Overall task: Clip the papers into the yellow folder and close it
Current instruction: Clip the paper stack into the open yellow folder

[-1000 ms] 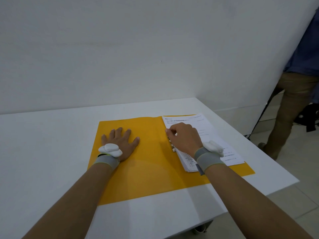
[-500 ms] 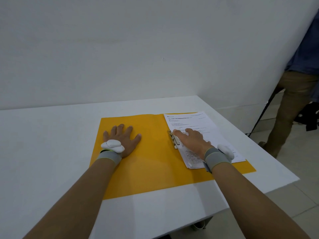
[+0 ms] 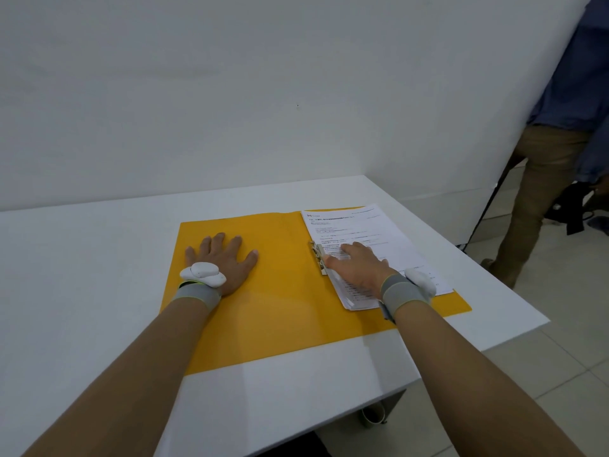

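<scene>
**Folder open flat, both hands pressing down**

So the yellow folder [image 3: 290,291] lies wide open on the white desk [image 3: 82,291], spread flat with the crease running roughly up the middle. The papers [image 3: 369,239] sit as a stack on the right half, top edge poking a bit past the folder's far edge, printed text facing up. The metal clip [image 3: 318,257] runs along the left edge of the stack, right by the crease.

Left hand [image 3: 220,263] is flat on the left flap, fingers spread, palm down, grip released, nothing held, just pressing the cover to the desk. Right hand [image 3: 357,270] is palm down on the stack, fingers stretched toward the clip, one fingertip touching or just beside the metal. Its grip is released too, flat on the sheets rather than pinching anything. Can't tell whether the clip is actually locked over the papers, it's too small to read.

Both wrists wear grey bands with a white lumpy gadget on top.

Off to the right, past the desk corner, someone in tan trousers [image 3: 540,199] and a blue top stands on the tiled floor, well apart from the folder. Plain white wall behind the desk
</scene>
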`<state>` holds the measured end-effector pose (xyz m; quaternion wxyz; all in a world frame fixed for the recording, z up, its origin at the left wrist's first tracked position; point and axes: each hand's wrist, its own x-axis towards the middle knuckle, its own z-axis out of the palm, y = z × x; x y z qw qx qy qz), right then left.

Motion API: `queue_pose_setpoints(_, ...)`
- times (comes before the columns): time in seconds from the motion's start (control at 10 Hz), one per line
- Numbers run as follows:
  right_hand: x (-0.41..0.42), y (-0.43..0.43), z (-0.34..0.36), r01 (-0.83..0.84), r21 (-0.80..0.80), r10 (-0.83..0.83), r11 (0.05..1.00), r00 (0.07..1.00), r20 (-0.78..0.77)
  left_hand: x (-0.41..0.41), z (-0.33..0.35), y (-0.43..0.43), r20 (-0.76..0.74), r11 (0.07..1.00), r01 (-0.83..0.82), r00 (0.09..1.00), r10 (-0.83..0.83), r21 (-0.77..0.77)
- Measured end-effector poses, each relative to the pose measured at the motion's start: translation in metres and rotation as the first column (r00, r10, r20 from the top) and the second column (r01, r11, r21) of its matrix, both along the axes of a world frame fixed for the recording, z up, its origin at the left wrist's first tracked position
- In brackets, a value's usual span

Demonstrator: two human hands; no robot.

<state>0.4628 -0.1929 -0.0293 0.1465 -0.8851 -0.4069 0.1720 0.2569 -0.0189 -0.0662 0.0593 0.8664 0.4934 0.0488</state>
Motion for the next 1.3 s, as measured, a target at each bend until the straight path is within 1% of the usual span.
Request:
queue_pose_setpoints(0.1, -0.001, 0.0, 0.0, -0.004, -0.011, 0.004, 1.0, 1.0, 0.027, 0.0, -0.001, 0.0, 0.001, 1.0, 0.0, 1.0, 0.0, 0.002)
queue_pose_setpoints(0.2, -0.003, 0.001, -0.003, -0.004, -0.004, 0.005, 1.0, 0.997, 0.08, 0.0, -0.002, 0.001, 0.001, 1.0, -0.003, 1.0, 0.003, 0.008)
queue_pose_setpoints(0.3, -0.005, 0.001, -0.007, -0.001, 0.018, -0.001, 1.0, 0.995, 0.101, 0.001, -0.003, 0.001, -0.004, 1.0, -0.004, 1.0, 0.004, 0.008)
queue_pose_setpoints(0.6, -0.005, 0.002, -0.009, -0.016, 0.06, 0.011, 0.998, 0.996, 0.084, 0.0, -0.001, -0.001, 0.0, 1.0, -0.003, 1.0, 0.003, 0.008)
queue_pose_setpoints(1.0, -0.001, 0.003, -0.013, -0.029, 0.027, 0.026, 0.999, 0.994, 0.101, 0.001, -0.001, -0.002, 0.006, 1.0, -0.01, 1.0, 0.01, 0.009)
queue_pose_setpoints(1.1, 0.003, 0.003, -0.011, -0.057, -0.012, 0.058, 0.998, 0.993, 0.103, 0.0, -0.002, -0.001, 0.008, 1.0, -0.014, 1.0, 0.014, 0.008)
queue_pose_setpoints(1.3, 0.006, 0.002, -0.007, -0.081, -0.036, 0.084, 0.996, 0.992, 0.096, 0.0, -0.002, 0.0, 0.003, 1.0, -0.011, 1.0, 0.011, 0.014)
